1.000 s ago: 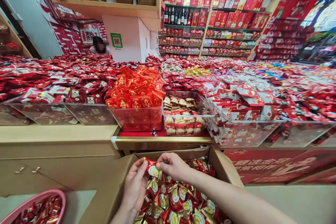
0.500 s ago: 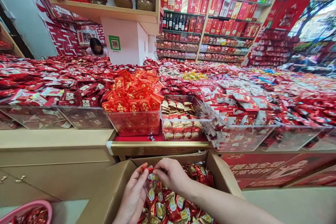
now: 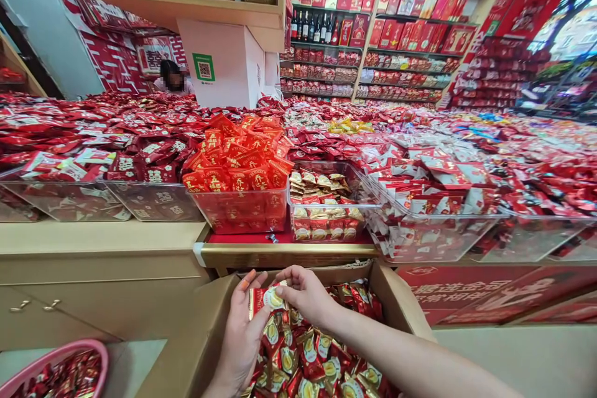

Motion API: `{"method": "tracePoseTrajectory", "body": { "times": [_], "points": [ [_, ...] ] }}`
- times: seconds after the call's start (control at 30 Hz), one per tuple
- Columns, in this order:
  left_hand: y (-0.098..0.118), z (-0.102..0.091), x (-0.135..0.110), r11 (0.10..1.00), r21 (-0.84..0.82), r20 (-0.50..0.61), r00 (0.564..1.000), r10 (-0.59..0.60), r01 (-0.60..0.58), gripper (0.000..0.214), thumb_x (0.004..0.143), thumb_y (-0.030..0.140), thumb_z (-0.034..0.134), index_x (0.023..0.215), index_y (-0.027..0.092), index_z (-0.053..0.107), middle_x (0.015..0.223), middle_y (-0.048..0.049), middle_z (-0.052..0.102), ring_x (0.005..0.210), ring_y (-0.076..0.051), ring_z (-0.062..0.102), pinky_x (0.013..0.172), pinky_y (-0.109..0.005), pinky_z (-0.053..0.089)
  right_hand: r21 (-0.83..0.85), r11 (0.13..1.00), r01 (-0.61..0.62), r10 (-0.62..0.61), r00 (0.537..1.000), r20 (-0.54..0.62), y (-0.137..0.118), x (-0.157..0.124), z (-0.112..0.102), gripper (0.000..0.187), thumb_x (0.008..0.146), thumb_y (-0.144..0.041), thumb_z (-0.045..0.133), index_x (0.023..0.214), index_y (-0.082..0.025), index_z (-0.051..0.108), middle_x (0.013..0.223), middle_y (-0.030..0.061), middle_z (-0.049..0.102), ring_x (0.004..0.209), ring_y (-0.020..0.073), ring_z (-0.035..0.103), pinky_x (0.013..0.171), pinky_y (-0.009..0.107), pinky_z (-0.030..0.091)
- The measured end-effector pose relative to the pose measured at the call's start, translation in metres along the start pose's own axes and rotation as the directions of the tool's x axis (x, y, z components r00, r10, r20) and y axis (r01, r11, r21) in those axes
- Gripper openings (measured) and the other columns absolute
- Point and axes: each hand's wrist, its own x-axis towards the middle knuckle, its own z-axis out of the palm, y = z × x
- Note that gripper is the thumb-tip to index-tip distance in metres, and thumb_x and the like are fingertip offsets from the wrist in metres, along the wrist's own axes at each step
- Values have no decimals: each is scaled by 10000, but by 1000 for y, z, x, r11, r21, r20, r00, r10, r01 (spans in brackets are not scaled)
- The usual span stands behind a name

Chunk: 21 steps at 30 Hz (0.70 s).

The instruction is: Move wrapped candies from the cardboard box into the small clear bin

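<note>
My left hand (image 3: 241, 336) and my right hand (image 3: 308, 300) are close together above an open cardboard box (image 3: 198, 323). Between them are red-and-gold wrapped candies (image 3: 267, 300) with a yellow-and-white picture, seemingly more than one side by side. The left fingers and thumb close round the left end; the right thumb presses on the right end. Many loose wrapped candies (image 3: 310, 354) of the same look fill the box below. Beyond the box, a clear plastic bin (image 3: 359, 204) holds similar candies in rows, with a space at its right side.
Left of that bin stands a clear bin of orange-red packets (image 3: 240, 168); right of it, one of red-and-white packets (image 3: 433, 199). A gold-edged counter (image 3: 289, 256) borders the box. A pink basket (image 3: 100, 348) sits low left. A person (image 3: 172, 78) is behind the display.
The candies between my hands have turned so their printed faces show. My hands have opened slightly around them. The view has tilted down and shifted a little.
</note>
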Motion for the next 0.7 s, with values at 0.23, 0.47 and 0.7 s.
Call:
{"method": "tracePoseTrajectory", "body": {
  "times": [0.23,0.47,0.7],
  "points": [
    [0,-5,4,995,-13,-70,993,-98,97,311,620,161,699,899,196,565,718,12,671,622,-116,625,575,-195,498,-194,981,17,-20,1000,-12,-5,-1,-2,93,629,-163,587,686,-146,514,605,-37,499,532,61,421,498,175,347],
    [1,-15,12,990,-40,-88,986,-140,137,342,604,161,714,910,218,573,705,28,662,620,-113,613,540,-182,495,-537,783,314,-278,949,151,-9,-7,-5,147,660,-196,585,804,-166,579,775,11,565,709,109,510,653,207,419],
    [-8,-19,17,949,-127,-87,950,-299,288,261,544,114,731,782,170,640,693,-2,690,657,-142,624,567,-202,497,-643,405,650,-348,760,550,-13,-16,-8,430,697,-147,521,1116,-246,522,1130,40,497,1009,143,479,856,208,379]
  ]
}}
